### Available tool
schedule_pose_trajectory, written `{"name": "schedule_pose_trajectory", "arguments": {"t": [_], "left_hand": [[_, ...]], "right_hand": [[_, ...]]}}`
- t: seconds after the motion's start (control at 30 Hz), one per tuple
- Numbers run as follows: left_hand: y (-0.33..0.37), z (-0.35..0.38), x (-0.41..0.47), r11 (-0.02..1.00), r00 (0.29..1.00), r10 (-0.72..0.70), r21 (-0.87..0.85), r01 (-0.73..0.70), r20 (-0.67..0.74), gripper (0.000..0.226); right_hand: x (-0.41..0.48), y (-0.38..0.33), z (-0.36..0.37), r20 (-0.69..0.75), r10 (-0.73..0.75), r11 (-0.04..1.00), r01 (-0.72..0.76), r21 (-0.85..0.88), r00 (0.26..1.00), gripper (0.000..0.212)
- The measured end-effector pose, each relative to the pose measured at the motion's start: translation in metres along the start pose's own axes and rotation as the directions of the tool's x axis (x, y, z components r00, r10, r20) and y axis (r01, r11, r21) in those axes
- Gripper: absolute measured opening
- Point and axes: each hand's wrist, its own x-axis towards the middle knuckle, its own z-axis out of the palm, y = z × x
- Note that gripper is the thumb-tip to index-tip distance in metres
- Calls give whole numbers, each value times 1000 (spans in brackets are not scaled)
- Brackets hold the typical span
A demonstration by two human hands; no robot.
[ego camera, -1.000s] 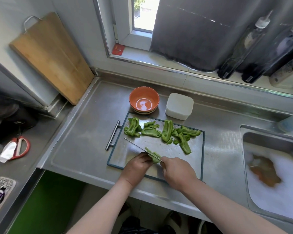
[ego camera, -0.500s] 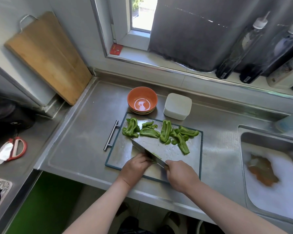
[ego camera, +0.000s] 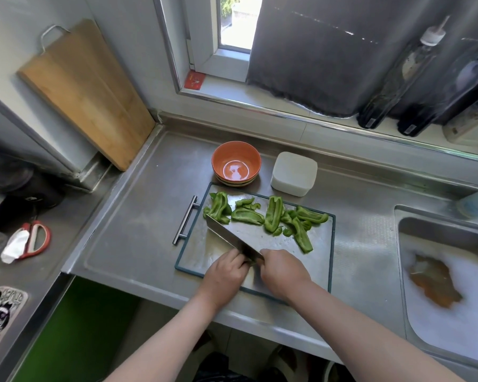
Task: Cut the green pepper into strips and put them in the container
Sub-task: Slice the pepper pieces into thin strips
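I see right hand [ego camera: 283, 271] wrapped round knife [ego camera: 231, 237] handle, blade pointing 10 o'clock | left hand [ego camera: 226, 272] fingers curled against blade (pinning what, I cannot tell) | pepper pieces [ego camera: 272, 216] at 12 o'clock from both hands, container [ego camera: 293, 172] beyond them

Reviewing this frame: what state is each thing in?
Knife: gripped in the right hand, blade tilted above the cutting board.
Left hand: fingers curled beside the blade; grip unclear.
Pepper pieces: cut, lying on the board.
Orange bowl: upright, no pepper inside.
White container: appears closed.
Sink: full of suds.
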Motion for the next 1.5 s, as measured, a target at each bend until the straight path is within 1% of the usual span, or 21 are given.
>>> {"name": "schedule_pose_trajectory", "arguments": {"t": [0.03,0.13,0.27,0.37,0.57,0.7,0.8,0.9,1.0,1.1,1.17,1.3,1.4,1.5], "left_hand": [[1,0,-1,1000,1000,-15,-7,15,7,10],[0,-1,-5,997,997,-60,-53,63,52,20],[-7,0,-6,983,990,-122,-127,131,75,29],[-9,-5,-2,979,989,-120,-157,132,83,33],[-9,-9,2,979,992,-113,-166,122,62,31],[-9,-6,2,975,991,-122,-180,129,45,25],[-11,-2,0,975,992,-121,-184,127,42,19],[-11,1,-1,977,994,-106,-179,111,39,20],[-12,4,-2,983,995,-92,-157,96,31,4],[-10,6,-4,990,996,-73,-113,78,54,7],[-9,4,-6,991,994,-84,-101,90,70,9],[-7,-2,-6,980,988,-145,-132,150,47,12],[-10,-8,-3,977,990,-140,-158,140,12,8],[-13,-12,0,977,993,-117,-180,115,-1,21]], "right_hand": [[-1,0,-1,0,-5,1000,5,8,1000,23],[-6,-1,-5,-4,-36,999,37,24,999,25],[-22,-1,-6,-39,-85,996,85,-16,996,21],[-34,2,-1,-47,-73,997,71,-36,996,22],[-45,14,5,-64,-50,998,46,-53,997,25],[-41,14,8,-46,-35,998,32,-54,998,20],[-31,10,12,-32,-17,1000,17,-9,999,21],[-17,2,14,-30,-9,1000,10,20,999,22],[-2,-10,14,-22,-11,999,11,32,1000,21],[7,-15,12,-23,-10,999,11,38,1000,21],[8,-14,13,-32,-14,999,15,39,999,23],[6,-15,13,-28,-10,999,11,39,1000,26],[2,-15,8,-19,-19,999,20,44,1000,24],[-11,-11,3,-45,-52,998,54,42,998,21]]}}
